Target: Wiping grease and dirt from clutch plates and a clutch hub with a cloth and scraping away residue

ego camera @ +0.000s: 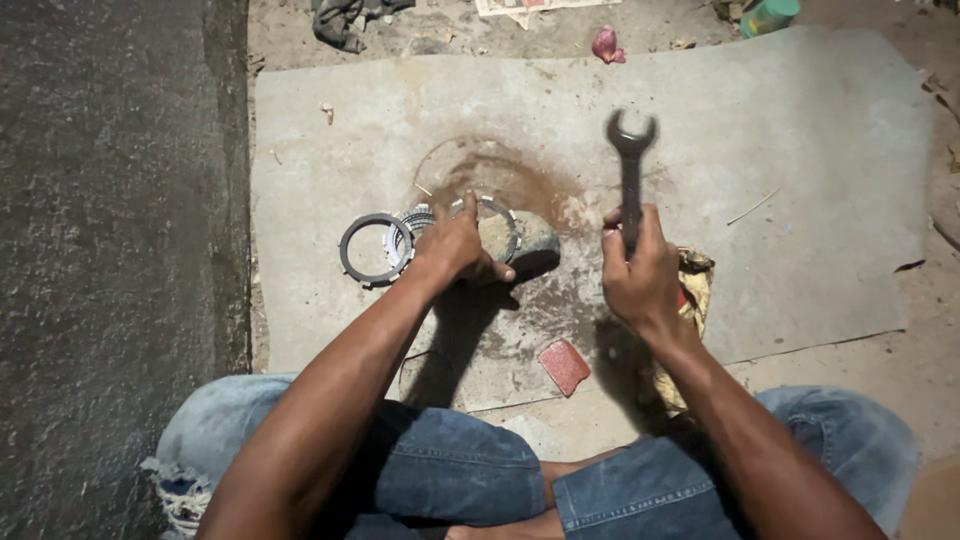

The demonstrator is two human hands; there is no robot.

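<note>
My left hand (457, 246) presses a thin metal ring plate (500, 212) against a grey stone (532, 240) on the mat. Just left of it lie a stack of toothed metal rings (408, 228) and a dark ring plate (368, 250) flat on the mat. My right hand (638, 270) grips the handle of a dark open-ended spanner (630, 165), held upright with its jaw pointing away from me, to the right of the stone and above the mat.
A grey mat (800, 160) covers the dirt ground, with a rusty brown stain behind the stone. A red scrap (565, 366) and a yellowish rag (694, 285) lie near my knees. A pink object (607, 45) and a green container (768, 16) sit beyond the mat. Dark pavement (110, 200) lies left.
</note>
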